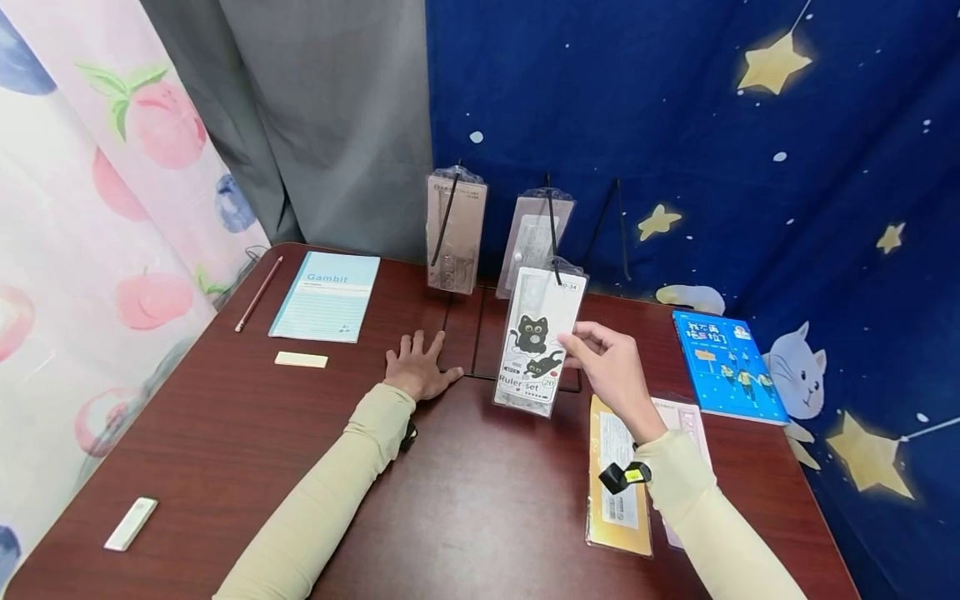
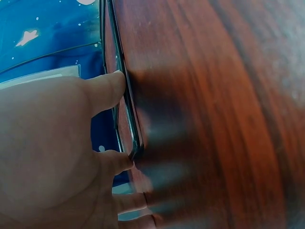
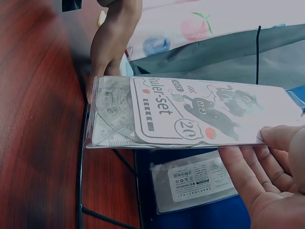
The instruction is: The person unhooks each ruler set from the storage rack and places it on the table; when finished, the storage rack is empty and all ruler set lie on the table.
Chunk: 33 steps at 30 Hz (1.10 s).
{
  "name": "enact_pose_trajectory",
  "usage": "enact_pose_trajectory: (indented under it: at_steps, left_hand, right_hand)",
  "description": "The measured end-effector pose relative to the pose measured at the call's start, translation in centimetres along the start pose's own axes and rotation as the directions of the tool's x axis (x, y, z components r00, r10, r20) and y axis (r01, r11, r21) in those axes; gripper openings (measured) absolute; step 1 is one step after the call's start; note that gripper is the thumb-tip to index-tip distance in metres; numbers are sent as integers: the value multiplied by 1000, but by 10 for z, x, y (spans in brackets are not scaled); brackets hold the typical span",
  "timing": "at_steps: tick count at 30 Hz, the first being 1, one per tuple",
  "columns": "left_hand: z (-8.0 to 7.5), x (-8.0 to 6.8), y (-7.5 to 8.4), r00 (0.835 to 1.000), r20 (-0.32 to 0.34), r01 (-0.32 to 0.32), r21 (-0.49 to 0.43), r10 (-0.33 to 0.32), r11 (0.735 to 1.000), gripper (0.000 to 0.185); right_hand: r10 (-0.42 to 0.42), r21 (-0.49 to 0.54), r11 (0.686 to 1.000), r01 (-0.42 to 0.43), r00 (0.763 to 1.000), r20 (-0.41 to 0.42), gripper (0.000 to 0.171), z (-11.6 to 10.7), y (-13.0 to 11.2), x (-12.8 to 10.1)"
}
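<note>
My right hand pinches the right edge of a ruler set pack, a clear sleeve with a white card and black cats. In the head view the tip of a black hook meets the pack's top; whether it passes through the hole I cannot tell. Through the sleeve's lower end, clear rulers show in the right wrist view. My left hand lies with fingers spread at the front left of the black wire rack, thumb and a fingertip at its base wire. Two more packs hang on the rack behind.
A yellow pack and a pink pack lie under my right forearm. A blue book is at the right edge. On the left are a Gambit notebook, a pencil, a cream block and a white block.
</note>
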<state>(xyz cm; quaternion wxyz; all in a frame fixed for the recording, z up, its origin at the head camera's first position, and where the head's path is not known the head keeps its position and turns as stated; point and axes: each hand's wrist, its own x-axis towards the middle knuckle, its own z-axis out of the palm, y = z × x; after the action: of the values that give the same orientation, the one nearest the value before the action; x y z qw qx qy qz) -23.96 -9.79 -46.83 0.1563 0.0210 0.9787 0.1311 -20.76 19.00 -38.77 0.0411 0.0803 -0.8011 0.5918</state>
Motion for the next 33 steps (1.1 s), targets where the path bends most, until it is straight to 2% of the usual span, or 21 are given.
enact_pose_trajectory:
  at_steps: [13,23,33]
  left_hand:
    - [-2,0,3,1000,20,1,-13,0,1000,81]
    - [-2,-2,3,1000,26,6,-7,-6,1000,81]
    - [-2,-2,3,1000,26,7,-8,-6,1000,81]
  right_hand:
    - [54,-41,998,-52,998,30,27,-5,-8,-21]
    - [50,-29,998,-49,998,44,24,-6,-12,-33]
    - [42,-66,997,-38,998,56,25,-9,-20,-47]
